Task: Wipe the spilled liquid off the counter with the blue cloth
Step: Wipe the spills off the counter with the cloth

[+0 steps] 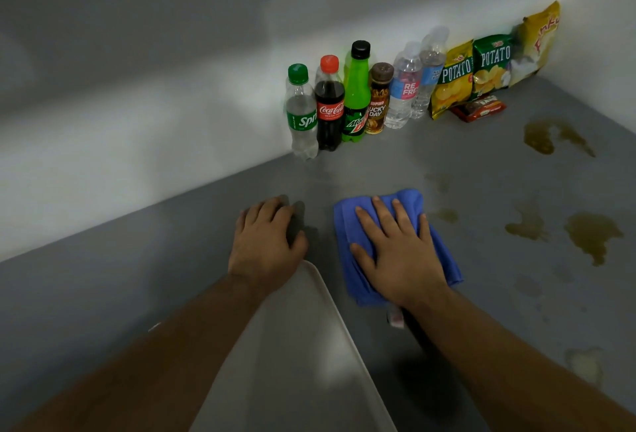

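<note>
While the right hand (401,252) lies flat, fingers spread, pressing down on the folded blue cloth (354,225), the wiping looks to be under way but far from finished. That cloth sits on the grey desk (137,276) near its middle, just right of the left hand (266,242), which rests palm down on the bare surface with fingers loosely together, holding nothing and seeming to brace the body. Brownish spilled liquid (592,232) lies in several patches to the right of the cloth: small faint smears close by, larger puddles further right, and another pool (540,135) toward the back near the snack bags (471,73). A pale blotch (585,362) also shows at the near right edge. By my reading, the next move calls for sliding the cloth rightward across the nearest smears and on into the bigger puddles, keeping firm downward pressure. Reaching the far pool will need care not to knock the row of bottles (344,101) or push liquid under the bags.
</note>
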The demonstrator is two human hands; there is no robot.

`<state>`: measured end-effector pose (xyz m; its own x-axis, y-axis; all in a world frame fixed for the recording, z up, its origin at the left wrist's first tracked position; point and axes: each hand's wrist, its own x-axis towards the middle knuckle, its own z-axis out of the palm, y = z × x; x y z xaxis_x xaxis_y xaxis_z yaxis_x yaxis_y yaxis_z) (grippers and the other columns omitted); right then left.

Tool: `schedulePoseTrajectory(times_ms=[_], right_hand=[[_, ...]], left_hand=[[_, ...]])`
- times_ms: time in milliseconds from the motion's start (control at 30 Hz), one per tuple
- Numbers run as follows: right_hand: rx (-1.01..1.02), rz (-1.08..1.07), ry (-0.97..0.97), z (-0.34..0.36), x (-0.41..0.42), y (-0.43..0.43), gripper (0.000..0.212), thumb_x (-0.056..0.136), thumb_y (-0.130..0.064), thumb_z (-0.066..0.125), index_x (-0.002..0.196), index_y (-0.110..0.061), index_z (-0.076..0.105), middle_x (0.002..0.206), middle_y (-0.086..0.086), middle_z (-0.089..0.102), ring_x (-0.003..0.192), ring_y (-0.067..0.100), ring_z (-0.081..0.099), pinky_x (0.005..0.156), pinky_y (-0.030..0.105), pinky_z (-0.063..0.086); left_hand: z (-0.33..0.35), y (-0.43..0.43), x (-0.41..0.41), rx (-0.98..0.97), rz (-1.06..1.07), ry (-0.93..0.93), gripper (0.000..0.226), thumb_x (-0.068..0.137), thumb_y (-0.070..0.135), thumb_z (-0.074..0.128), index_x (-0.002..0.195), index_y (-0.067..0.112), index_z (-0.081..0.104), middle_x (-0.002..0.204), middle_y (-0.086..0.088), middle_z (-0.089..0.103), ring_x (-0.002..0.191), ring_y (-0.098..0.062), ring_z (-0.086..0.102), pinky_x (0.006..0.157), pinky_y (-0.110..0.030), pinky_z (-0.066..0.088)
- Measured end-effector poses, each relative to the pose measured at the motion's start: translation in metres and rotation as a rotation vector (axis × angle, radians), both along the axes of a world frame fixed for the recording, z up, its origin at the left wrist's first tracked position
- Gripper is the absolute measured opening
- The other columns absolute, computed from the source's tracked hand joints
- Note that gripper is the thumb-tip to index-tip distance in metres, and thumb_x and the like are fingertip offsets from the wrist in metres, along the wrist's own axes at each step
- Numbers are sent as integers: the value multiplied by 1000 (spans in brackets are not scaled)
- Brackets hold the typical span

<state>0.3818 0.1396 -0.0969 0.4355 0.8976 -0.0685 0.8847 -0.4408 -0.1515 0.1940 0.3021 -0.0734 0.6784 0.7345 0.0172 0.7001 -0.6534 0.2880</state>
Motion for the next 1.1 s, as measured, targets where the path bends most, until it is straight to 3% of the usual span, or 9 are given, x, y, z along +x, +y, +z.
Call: schedulePoseTrajectory(times_ms=[133,333,500,633,833,967,1100], right_hand=[[-67,97,2,-2,-23,-4,70,98,-71,0,162,-45,-6,173,-6,-9,158,28,-15,122,63,-12],[-27,217,19,0,-21,47,66,99,-69,11,161,-47,4,173,-10,-2,159,26,-5,124,64,-4],[-6,58,11,2,6,80,66,103,-63,16,164,-38,9,174,-8,5,160,23,0,126,59,-1],[6,-102,7,-4,-3,60,67,102,-63,9,164,-38,5,174,-7,-1,160,24,-5,125,63,-2],[-45,40,11,-1,-29,53,69,99,-64,2,164,-40,5,174,-5,-2,159,28,-9,124,63,-7],[-30,150,20,5,-11,97,64,102,-59,11,164,-40,4,174,-8,1,160,26,-3,124,60,-6],[-57,66,21,5,12,128,62,106,-55,15,164,-36,3,174,-7,-1,160,24,-5,126,60,-5]], left_hand=[[-1,38,2,22,8,4,55,92,46,50,141,20,51,156,-7,41,144,-32,33,122,-55,19],[-17,53,3,14,-3,6,61,97,52,37,154,28,35,168,-2,25,155,-27,17,126,-55,9],[-20,57,0,0,-2,-1,65,95,49,31,157,30,33,169,-1,22,157,-25,14,128,-51,6],[-21,57,1,5,-7,-4,63,96,48,31,157,31,30,169,0,21,157,-24,12,128,-51,6],[-24,57,5,12,-3,-10,59,99,44,35,156,32,29,170,1,20,157,-24,12,128,-52,5],[-24,57,5,9,-3,-21,58,99,42,33,156,32,29,170,1,20,157,-23,11,128,-52,5],[-27,59,4,21,-11,1,58,101,43,35,157,32,27,170,1,18,158,-23,9,128,-53,5]])
